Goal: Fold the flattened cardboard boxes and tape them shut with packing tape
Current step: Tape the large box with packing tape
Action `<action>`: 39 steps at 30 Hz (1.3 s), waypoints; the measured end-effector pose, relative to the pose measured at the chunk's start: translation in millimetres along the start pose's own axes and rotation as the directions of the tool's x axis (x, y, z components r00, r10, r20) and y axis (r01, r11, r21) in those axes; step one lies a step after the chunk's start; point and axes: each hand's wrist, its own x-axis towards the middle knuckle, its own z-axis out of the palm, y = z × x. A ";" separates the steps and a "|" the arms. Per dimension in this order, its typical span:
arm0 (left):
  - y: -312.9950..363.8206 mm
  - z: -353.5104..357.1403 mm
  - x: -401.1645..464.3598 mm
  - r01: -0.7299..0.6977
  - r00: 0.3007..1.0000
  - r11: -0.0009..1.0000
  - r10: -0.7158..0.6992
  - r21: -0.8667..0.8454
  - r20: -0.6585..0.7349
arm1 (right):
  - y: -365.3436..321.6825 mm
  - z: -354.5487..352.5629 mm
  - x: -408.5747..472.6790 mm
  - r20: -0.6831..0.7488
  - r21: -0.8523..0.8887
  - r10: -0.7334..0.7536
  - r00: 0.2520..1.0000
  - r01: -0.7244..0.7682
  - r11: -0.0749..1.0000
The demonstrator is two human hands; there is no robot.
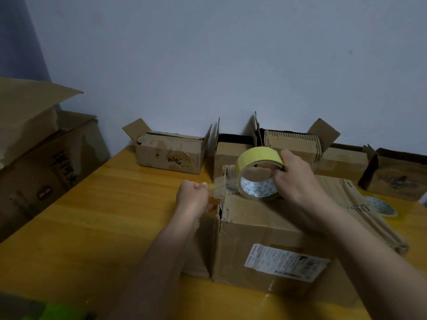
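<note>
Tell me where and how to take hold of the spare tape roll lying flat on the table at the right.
Take the spare tape roll by its ring wall, thumb in the open core and fingers on the outer rim, coming from above and its right side. It lies flat with the hole facing up, and the cardboard box crowds its left edge.

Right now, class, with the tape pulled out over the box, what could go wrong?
1. The loose strip pinched by the left hand looks slack and might fold onto itself.
2. The box edge near the strip is torn, so tape may bond poorly there.
3. The roll, gripped by the right hand, could lay tape crooked.
</note>
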 end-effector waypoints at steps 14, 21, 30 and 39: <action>2.7 -2.7 -6.0 0.026 0.996 0.989 -0.013 -0.144 0.091 | -8.9 -6.7 10.2 0.084 -0.006 -0.082 0.993 0.083 0.997; 14.4 -18.8 -6.5 0.059 0.979 0.988 -0.029 -0.143 0.203 | -23.7 -16.3 10.9 0.159 0.024 -0.085 0.984 0.083 0.996; 20.0 -31.3 -3.7 0.163 0.929 0.966 -0.082 -0.202 0.361 | -33.0 -19.4 16.0 0.232 0.081 -0.062 0.971 0.045 0.996; 15.8 -34.1 -4.7 0.180 0.919 0.956 -0.079 -0.233 0.387 | -32.6 -6.8 16.3 0.236 0.296 0.000 0.972 -0.072 0.952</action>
